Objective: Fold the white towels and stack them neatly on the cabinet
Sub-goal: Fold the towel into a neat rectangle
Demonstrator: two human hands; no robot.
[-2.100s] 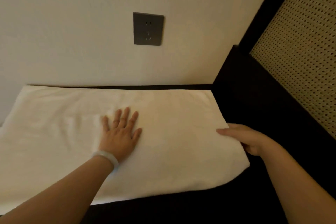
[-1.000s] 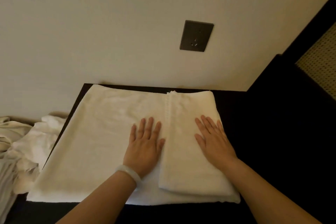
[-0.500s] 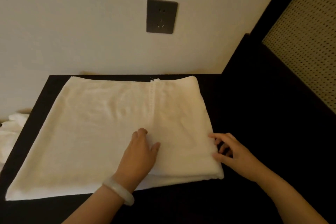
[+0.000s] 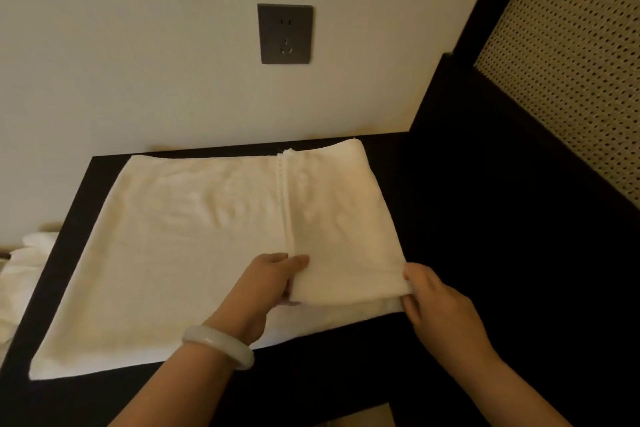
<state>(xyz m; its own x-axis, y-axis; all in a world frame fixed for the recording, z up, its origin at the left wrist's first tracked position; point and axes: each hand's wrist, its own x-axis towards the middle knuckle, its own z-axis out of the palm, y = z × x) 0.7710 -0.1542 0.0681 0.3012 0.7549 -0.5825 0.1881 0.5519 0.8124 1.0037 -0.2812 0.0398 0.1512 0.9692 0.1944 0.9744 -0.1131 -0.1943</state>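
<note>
Gripping towel (image 4: 194, 236) flap, left hand (image 4: 266, 288) fingers hidden.

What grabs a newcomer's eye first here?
The white towel spread across the dark cabinet top, its right part folded over leftward. Both hands pinch that flap's near corners: the left hand, wearing a pale bangle, and the right hand. A dark socket sits on the wall above.
</note>
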